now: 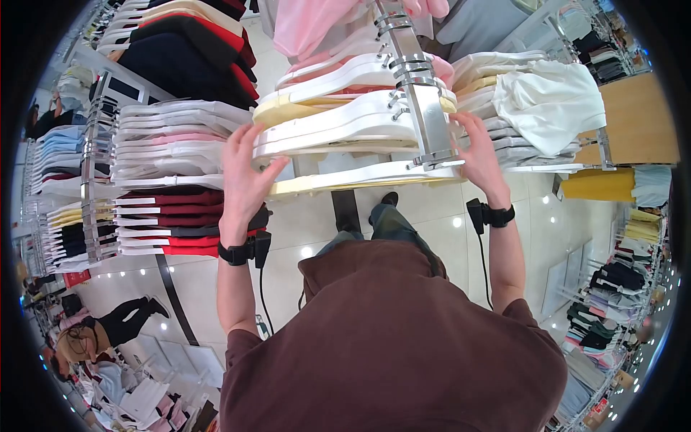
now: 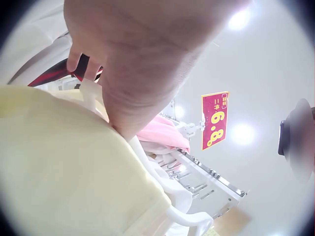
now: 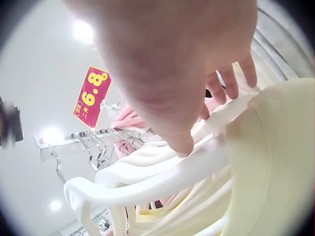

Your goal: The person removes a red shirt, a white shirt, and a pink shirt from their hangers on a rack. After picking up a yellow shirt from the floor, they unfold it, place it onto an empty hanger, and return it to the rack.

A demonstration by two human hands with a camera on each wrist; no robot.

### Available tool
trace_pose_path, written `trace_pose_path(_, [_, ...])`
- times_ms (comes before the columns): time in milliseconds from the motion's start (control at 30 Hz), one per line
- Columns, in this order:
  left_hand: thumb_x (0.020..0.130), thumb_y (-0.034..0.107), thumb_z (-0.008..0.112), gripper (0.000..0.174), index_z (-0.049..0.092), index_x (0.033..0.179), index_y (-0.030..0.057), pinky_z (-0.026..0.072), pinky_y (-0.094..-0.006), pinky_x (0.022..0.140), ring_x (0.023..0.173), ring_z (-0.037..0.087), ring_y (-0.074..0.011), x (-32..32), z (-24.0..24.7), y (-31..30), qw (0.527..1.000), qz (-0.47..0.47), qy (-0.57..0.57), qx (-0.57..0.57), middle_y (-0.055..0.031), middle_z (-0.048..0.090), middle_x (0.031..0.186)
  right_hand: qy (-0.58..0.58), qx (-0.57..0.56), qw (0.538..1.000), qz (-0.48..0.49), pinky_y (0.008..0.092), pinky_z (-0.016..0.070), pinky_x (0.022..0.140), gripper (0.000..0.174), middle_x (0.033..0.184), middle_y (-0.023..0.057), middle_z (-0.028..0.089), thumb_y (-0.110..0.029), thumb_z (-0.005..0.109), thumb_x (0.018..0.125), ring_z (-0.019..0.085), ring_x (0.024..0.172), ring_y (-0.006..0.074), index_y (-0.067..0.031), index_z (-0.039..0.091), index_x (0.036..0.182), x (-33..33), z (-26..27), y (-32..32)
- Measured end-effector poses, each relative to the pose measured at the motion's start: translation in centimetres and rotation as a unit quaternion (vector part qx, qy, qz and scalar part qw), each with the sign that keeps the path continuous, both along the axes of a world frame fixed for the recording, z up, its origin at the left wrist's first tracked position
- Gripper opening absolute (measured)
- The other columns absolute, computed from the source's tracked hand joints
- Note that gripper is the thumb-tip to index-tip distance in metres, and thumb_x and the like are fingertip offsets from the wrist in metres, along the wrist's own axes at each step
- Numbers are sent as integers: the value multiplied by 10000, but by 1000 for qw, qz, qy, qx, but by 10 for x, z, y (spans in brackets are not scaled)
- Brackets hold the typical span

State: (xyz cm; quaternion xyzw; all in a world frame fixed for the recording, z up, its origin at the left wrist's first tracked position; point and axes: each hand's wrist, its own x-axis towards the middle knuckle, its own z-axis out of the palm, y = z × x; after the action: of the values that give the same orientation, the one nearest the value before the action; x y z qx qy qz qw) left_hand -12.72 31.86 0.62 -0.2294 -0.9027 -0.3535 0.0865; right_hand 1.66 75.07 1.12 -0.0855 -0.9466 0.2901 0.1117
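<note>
White hangers with pale garments hang from a metal rail [image 1: 430, 122]. At their left ends is my left hand [image 1: 248, 173], thumb spread from the fingers, which touch the hanger ends. My right hand [image 1: 479, 155] is at the opposite ends, beside the rail's tip, fingers extended. In the right wrist view the right hand [image 3: 162, 64] has its thumb against a white hanger [image 3: 147, 189], its fingers reaching over the hangers behind. A pale yellow garment [image 2: 74, 162] fills the lower left wrist view, beneath the left hand [image 2: 142, 54]. The front hanger [image 1: 360, 175] hangs slightly apart from the others.
Left of the rail hang white garments [image 1: 169, 147] and dark red ones [image 1: 173, 209]. A white garment [image 1: 551, 104] drapes over hangers at the right. Pink clothes [image 1: 309, 25] hang farther back. Another person [image 1: 108, 331] is at the lower left. A red sign [image 2: 215, 120] hangs overhead.
</note>
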Motion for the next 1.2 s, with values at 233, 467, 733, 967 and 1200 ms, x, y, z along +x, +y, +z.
trace_pose_path(233, [973,195,735,643,530,1556,13,438,-447,1189,1417,556,-406,-2,-5,-3,985,-95,-146,6,-246,555,1547,-6,-5,1000,-6,471,423,1197,595,1533,244,558,-335,685,1042,531,1424,418,-1,549,1514,6,-20,10])
trace_pose_path(467, [1036,118,634,720,326,1674,-12,332,-420,1272,1556,414,-385,1,-15,-2,974,-139,-181,13,-272,426,1666,15,2,1000,6,474,391,1226,632,1585,283,506,-359,663,1062,486,1473,437,13,512,1549,8,-28,9])
trace_pose_path(733, [1045,271,655,774,309,1683,3,316,-456,1286,1599,324,-450,-4,-22,0,975,-153,-160,-30,-338,320,1703,18,5,1000,-11,480,366,1249,647,1620,294,470,-361,668,1060,453,1506,445,-6,500,1574,10,-22,6])
trace_pose_path(967, [1051,326,676,737,396,1646,-7,367,-452,1242,1494,490,-394,-30,24,15,979,-146,-139,42,-279,533,1579,23,-91,995,-38,470,340,1269,619,1639,295,451,-307,676,1057,425,1543,420,-21,500,1578,22,-30,1])
trace_pose_path(1200, [1047,260,685,688,440,1628,-16,402,-395,1216,1477,531,-312,-157,100,81,982,-166,73,51,-230,535,1610,64,-112,990,-56,461,341,1269,599,1642,272,455,-220,700,1038,434,1537,405,-23,503,1568,27,-29,-11])
